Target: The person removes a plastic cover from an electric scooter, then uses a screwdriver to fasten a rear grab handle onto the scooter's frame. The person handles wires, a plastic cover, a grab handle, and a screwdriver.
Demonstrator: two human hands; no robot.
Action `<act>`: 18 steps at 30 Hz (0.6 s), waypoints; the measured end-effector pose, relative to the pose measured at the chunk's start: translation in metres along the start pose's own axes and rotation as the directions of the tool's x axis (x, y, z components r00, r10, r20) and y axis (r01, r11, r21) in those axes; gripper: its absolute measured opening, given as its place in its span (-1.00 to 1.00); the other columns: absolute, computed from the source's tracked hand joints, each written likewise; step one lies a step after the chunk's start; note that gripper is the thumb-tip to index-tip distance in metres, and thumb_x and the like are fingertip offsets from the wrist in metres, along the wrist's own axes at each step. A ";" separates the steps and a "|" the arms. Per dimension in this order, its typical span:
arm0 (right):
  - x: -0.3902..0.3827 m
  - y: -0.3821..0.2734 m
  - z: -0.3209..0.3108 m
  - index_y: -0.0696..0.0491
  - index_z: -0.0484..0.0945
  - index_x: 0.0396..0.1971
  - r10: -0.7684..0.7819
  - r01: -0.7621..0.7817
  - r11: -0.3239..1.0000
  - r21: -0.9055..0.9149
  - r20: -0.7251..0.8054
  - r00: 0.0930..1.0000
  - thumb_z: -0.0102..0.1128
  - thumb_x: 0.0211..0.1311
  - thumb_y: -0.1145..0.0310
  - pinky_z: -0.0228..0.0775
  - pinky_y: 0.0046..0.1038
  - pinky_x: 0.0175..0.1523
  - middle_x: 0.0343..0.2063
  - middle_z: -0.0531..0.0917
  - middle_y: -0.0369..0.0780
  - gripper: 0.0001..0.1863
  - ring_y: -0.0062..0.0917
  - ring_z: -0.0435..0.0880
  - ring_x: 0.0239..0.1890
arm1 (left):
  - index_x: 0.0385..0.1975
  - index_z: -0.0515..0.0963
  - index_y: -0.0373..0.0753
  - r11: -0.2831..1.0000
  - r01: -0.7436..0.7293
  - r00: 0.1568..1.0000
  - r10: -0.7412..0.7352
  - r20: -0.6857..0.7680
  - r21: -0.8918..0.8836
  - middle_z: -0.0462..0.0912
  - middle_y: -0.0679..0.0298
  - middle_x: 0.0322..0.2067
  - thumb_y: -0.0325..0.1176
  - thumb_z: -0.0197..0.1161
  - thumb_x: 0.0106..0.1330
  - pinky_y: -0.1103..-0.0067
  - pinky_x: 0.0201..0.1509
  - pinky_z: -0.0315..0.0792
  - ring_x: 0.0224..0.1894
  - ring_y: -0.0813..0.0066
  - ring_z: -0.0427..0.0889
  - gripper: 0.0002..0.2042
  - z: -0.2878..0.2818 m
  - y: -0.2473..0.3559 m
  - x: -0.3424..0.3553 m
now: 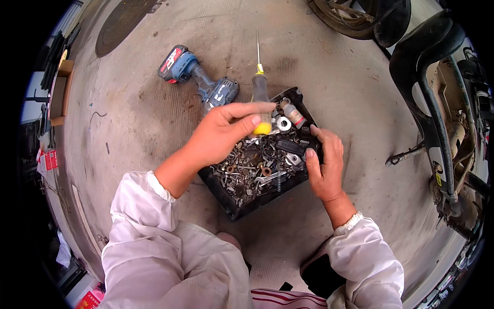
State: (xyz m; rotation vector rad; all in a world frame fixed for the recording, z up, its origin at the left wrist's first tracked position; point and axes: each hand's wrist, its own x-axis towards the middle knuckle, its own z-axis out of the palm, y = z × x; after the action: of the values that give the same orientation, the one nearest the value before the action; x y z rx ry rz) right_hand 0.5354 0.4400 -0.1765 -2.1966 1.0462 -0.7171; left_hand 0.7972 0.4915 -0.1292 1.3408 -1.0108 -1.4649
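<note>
My left hand (222, 131) is closed on a screwdriver (261, 87), thumb and fingers around the clear grey handle. Its yellow butt end hangs over the tray and the thin shaft points away from me. A black tray (237, 212) sits tilted on the floor, filled with bolts, nuts and washers. My right hand (328, 164) grips the tray's right side, the thumb inside near a dark oblong part (291, 147). Among the hardware lie a small bottle (293, 114) with a red-banded label, an open-end wrench (268, 178) and a pale ring (283, 123).
A blue cordless power tool (200, 77) with a red and black battery lies beyond the tray, to the left. Black curved vehicle parts (419, 67) stand at the right. Far left are a cardboard box (62, 92) and a red-and-white box (49, 160).
</note>
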 end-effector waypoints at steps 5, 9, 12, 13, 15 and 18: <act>-0.043 -0.098 -0.008 0.17 0.26 0.13 0.361 -0.801 0.111 0.588 0.727 0.584 0.04 0.48 0.32 0.50 -0.51 -0.15 -0.19 0.63 -0.17 -0.64 -0.58 0.61 -0.25 | 0.11 0.60 -0.11 0.928 -0.311 0.879 0.198 0.435 0.205 0.53 0.14 -0.12 -0.42 0.22 0.35 0.41 0.09 0.45 -0.09 0.16 0.58 -0.67 0.067 -0.021 -0.116; -0.063 -0.126 -0.071 0.11 0.32 0.03 0.662 -0.876 0.233 0.423 0.590 0.462 0.05 0.48 0.36 0.52 -0.52 -0.32 -0.38 0.59 -0.23 -0.75 -0.59 0.61 -0.41 | 0.00 0.64 -0.23 0.955 0.097 0.914 -0.197 0.354 0.280 0.49 -0.06 0.16 -0.34 0.32 0.26 0.41 0.19 0.44 0.11 0.16 0.57 -0.68 0.042 -0.028 -0.129; -0.048 -0.164 -0.135 0.11 0.33 0.06 0.702 -0.843 0.259 0.472 0.508 0.500 0.07 0.46 0.29 0.53 -0.51 -0.39 -0.50 0.55 -0.23 -0.69 -0.58 0.59 -0.50 | 0.21 0.44 -0.20 0.385 0.126 0.989 0.027 -0.148 0.914 0.39 -0.06 0.25 -0.20 0.33 0.23 0.29 0.19 0.46 0.23 0.04 0.45 -0.46 0.021 -0.085 -0.118; -0.049 -0.181 -0.150 0.12 0.33 0.07 0.715 -0.817 0.301 0.491 0.451 0.534 0.08 0.45 0.26 0.52 -0.52 -0.43 -0.52 0.54 -0.22 -0.66 -0.57 0.58 -0.53 | 0.30 0.34 -0.19 0.218 0.257 0.958 0.074 -0.278 0.941 0.36 -0.04 0.27 -0.19 0.32 0.23 0.25 0.18 0.47 0.24 -0.01 0.42 -0.37 0.012 -0.099 -0.113; -0.057 -0.207 -0.171 0.16 0.32 0.08 0.716 -0.753 0.359 0.552 0.355 0.601 0.11 0.42 0.25 0.51 -0.52 -0.48 -0.54 0.53 -0.20 -0.61 -0.55 0.56 -0.58 | 0.37 0.22 -0.13 0.262 0.371 0.929 -0.110 -0.355 0.891 0.33 -0.01 0.27 -0.20 0.33 0.21 0.23 0.17 0.47 0.23 -0.03 0.40 -0.30 0.005 -0.105 -0.100; -0.073 -0.220 -0.176 0.20 0.31 0.09 0.676 -0.626 0.440 0.644 0.222 0.703 0.13 0.40 0.24 0.51 -0.53 -0.50 -0.56 0.49 -0.19 -0.57 -0.54 0.54 -0.60 | 0.39 0.17 -0.06 0.310 0.384 0.920 -0.208 -0.333 0.869 0.33 0.02 0.23 -0.24 0.33 0.20 0.21 0.15 0.47 0.18 -0.03 0.42 -0.26 0.009 -0.104 -0.083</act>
State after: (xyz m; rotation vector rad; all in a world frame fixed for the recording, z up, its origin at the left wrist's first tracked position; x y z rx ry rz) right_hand 0.4834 0.5631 0.0827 -0.9843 1.2821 -0.6512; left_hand 0.7817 0.6007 -0.2048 2.5574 -1.6664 -0.9127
